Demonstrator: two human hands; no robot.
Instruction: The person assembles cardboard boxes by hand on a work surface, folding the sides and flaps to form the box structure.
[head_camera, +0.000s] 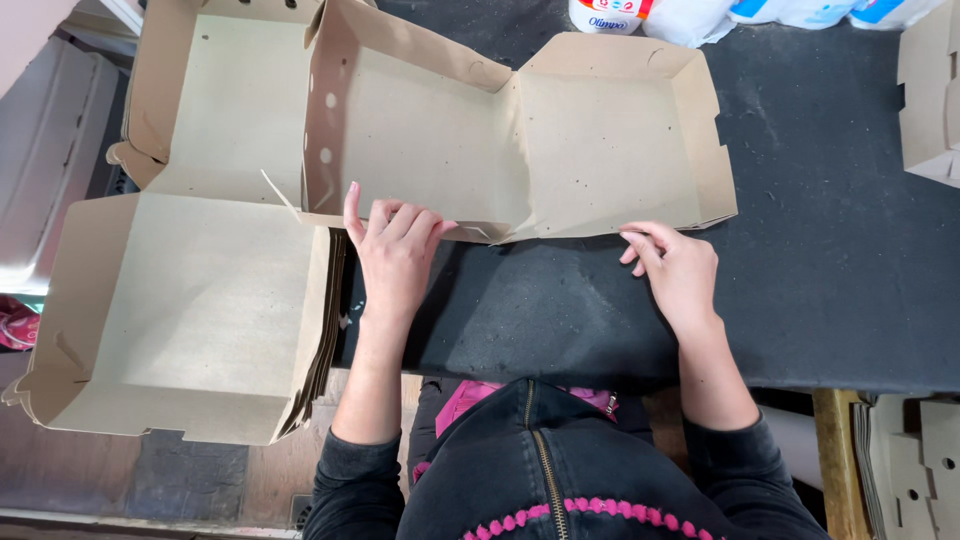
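Observation:
An open brown cardboard clamshell box (590, 140) lies flat on a dark table (830, 250), both halves with raised side walls. My left hand (395, 250) presses on the near wall of the left half, fingers curled over its edge. My right hand (675, 265) touches the near edge of the right half with its fingertips. Neither hand lifts the box.
A stack of folded cardboard boxes (200, 300) sits to the left, its top one open. Another cardboard piece (930, 90) is at the right edge. White packages (700, 15) lie at the table's far side. More flat cardboard (915, 470) is at lower right.

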